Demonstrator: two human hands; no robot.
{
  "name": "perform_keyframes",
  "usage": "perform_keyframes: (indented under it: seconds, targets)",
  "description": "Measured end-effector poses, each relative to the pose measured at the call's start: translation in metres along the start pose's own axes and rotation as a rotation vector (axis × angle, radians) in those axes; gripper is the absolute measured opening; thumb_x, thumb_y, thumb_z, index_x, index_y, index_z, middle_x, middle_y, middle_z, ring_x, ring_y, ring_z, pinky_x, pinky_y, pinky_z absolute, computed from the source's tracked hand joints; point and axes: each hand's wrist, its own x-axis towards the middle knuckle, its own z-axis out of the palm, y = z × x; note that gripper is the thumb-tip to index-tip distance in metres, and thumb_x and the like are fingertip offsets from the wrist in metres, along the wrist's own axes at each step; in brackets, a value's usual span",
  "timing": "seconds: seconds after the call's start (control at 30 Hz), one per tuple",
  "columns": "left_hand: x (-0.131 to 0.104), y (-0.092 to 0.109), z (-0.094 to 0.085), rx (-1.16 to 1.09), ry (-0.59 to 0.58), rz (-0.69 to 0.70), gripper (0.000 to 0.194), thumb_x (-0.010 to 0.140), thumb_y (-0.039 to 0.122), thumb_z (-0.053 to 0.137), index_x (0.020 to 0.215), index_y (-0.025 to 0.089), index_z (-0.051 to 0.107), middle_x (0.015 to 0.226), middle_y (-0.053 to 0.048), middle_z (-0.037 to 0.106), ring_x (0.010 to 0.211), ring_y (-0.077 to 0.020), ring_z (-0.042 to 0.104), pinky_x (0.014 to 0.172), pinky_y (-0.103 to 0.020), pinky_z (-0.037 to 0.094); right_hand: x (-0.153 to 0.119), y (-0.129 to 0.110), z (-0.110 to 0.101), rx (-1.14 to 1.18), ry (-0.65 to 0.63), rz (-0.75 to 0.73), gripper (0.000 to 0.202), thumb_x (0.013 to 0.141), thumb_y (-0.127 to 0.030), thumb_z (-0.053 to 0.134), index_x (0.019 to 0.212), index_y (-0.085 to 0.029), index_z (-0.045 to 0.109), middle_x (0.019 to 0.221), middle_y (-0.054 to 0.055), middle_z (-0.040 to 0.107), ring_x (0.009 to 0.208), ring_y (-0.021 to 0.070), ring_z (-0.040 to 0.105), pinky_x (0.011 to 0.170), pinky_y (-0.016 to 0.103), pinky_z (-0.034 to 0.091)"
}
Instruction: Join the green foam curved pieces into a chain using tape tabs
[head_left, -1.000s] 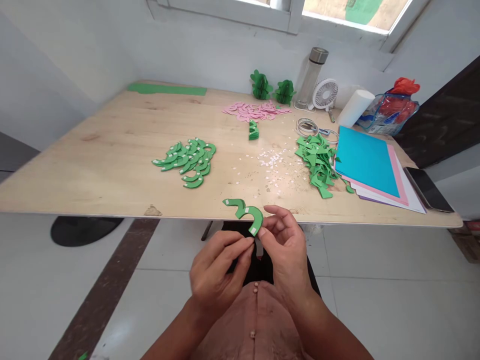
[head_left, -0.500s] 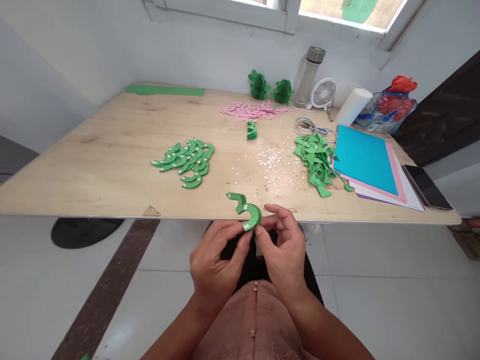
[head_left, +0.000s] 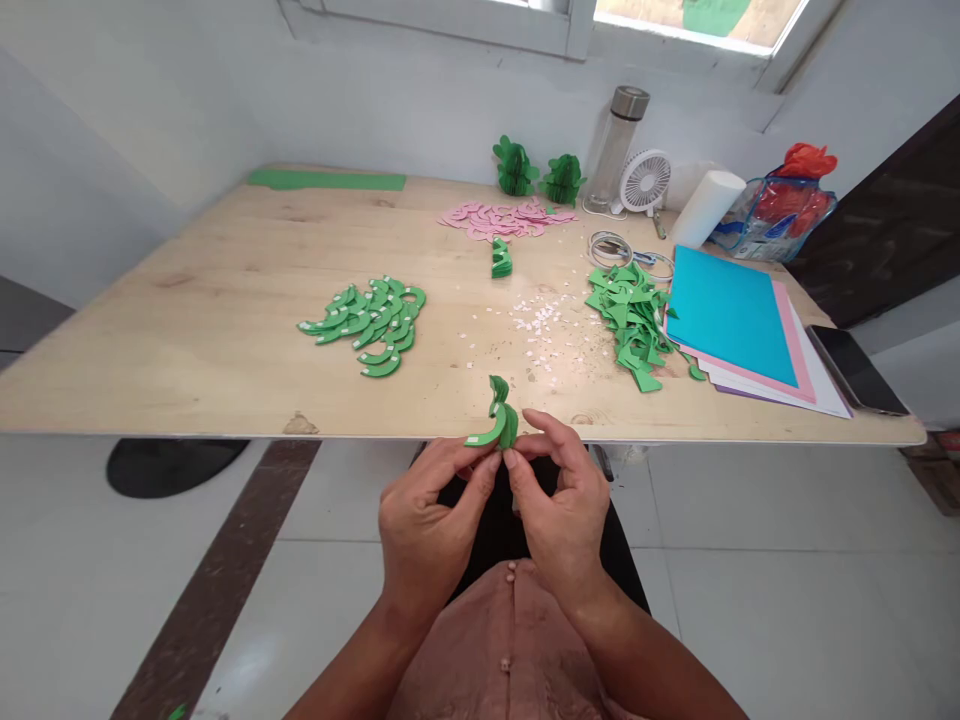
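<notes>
Between my two hands, at the table's front edge, is a layered green paper cutout (head_left: 491, 428) with curved lobes and small white squares on it. My left hand (head_left: 431, 505) pinches its lower left side between thumb and fingers. Thumb and index finger of my right hand (head_left: 562, 500) grip the lower right side, with another finger raised. The layers stand partly fanned apart. To the left lies a pile of curved green paper pieces (head_left: 382, 325), several bearing white squares. Farther back stands a small green paper stack (head_left: 501, 260).
White paper bits (head_left: 544, 320) are scattered mid-table. Green scraps (head_left: 634, 325) lie right, beside coloured sheets (head_left: 735, 315) and a phone (head_left: 855, 368). Pink cutouts (head_left: 506, 218), tape rolls (head_left: 609, 250), a fan (head_left: 645, 182), a bottle (head_left: 615, 150) and green paper figures (head_left: 514, 168) sit behind.
The green cutout has turned in my hands: its front layer now swings left and the other layers show more edge-on. Both hands keep their pinch, nearly in place.
</notes>
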Motion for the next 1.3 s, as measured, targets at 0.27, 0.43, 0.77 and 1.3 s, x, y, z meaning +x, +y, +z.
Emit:
perform_keyframes:
  seconds: [0.27, 0.43, 0.77, 1.3]
  targets:
    - [0.002, -0.0011, -0.0005, -0.289, -0.049, -0.254, 0.012, 0.072, 0.024, 0.068, 0.082, 0.021, 0.073, 0.082, -0.002, 0.073, 0.075, -0.0186, 0.068, 0.071, -0.03, 0.056, -0.0011, -0.0001, -0.0012, -0.046, -0.017, -0.021, 0.034, 0.076, -0.016, 0.063, 0.108, -0.029, 0.064, 0.081, -0.001, 0.072, 0.078, 0.0198, 0.065, 0.084, 0.039, 0.049]
    - [0.0047, 0.0022, -0.0005, -0.393, -0.064, -0.414, 0.01, 0.069, 0.024, 0.071, 0.077, 0.019, 0.074, 0.077, -0.002, 0.073, 0.072, -0.0187, 0.067, 0.067, -0.029, 0.055, -0.0021, -0.0002, -0.0012, -0.059, -0.025, -0.025, 0.034, 0.077, -0.017, 0.063, 0.109, -0.029, 0.064, 0.083, 0.0, 0.073, 0.08, 0.0199, 0.066, 0.083, 0.039, 0.05]
    - [0.0052, 0.0002, -0.0018, -0.437, -0.077, -0.477, 0.017, 0.069, 0.026, 0.071, 0.084, 0.018, 0.075, 0.077, -0.004, 0.073, 0.072, -0.019, 0.065, 0.069, -0.03, 0.054, -0.005, 0.0047, 0.0018, 0.022, -0.036, 0.071, 0.035, 0.076, -0.019, 0.064, 0.11, -0.027, 0.063, 0.081, 0.0, 0.072, 0.083, 0.02, 0.066, 0.079, 0.037, 0.053]
    - [0.0036, -0.0025, -0.0028, -0.527, -0.096, -0.516, 0.013, 0.067, 0.021, 0.074, 0.08, 0.02, 0.074, 0.076, 0.0, 0.072, 0.076, -0.017, 0.065, 0.073, -0.026, 0.052, -0.0059, 0.0063, 0.0018, 0.027, -0.046, 0.086, 0.032, 0.076, -0.021, 0.063, 0.108, -0.026, 0.064, 0.081, 0.0, 0.072, 0.072, 0.0172, 0.066, 0.069, 0.033, 0.055]
